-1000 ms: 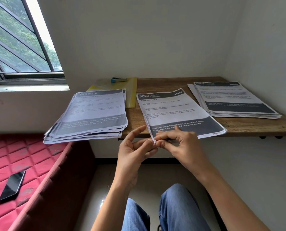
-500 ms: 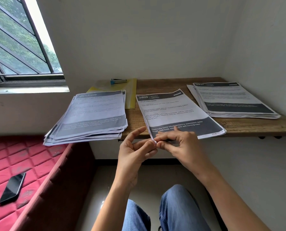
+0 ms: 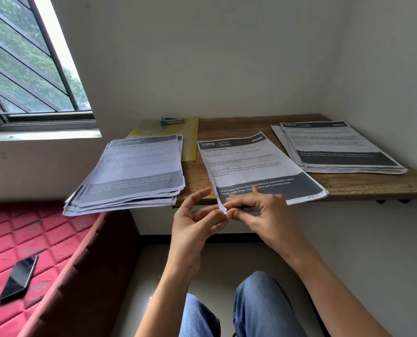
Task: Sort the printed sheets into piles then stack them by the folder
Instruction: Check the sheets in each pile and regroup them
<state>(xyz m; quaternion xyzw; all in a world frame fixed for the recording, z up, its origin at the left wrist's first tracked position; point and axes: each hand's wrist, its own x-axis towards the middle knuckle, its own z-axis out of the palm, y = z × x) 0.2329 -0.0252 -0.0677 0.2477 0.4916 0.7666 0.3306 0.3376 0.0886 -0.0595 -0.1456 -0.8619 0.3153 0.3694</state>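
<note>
— Where is the middle pile?

— On the table, between the left pile and the right pile. Its near-left corner hangs off the table's near edge.

— Who has that corner?

— The right grip pinches it narrowly between thumb and fingertips. The left grip is loose, with its fingers bent and its thumb lifted clear. Its fingertips touch the same corner from the left, and it is closed round nothing I can see.

— Which way does the paper run from the pinch?

— Far and to the right. The long axis goes near to far, with the far end leaning a little left, so nearly the whole pile lies beyond the pinch. (How many sheets are between the fingers is too small to tell.)

— So what does a lift call for?

— I judge it has to peel from that corner diagonally, toward the far right. The right grip already reaches in over the near edge of the pile. The left grip is beside the pile and off the paper.

— And the folder?

— It is yellow and lies far on the table, just left of the pile's far end. It is partly under the left pile, and a small blue thing lies on it. The left grip is on that side. Farther left, the left pile overhangs a red bed.
</note>
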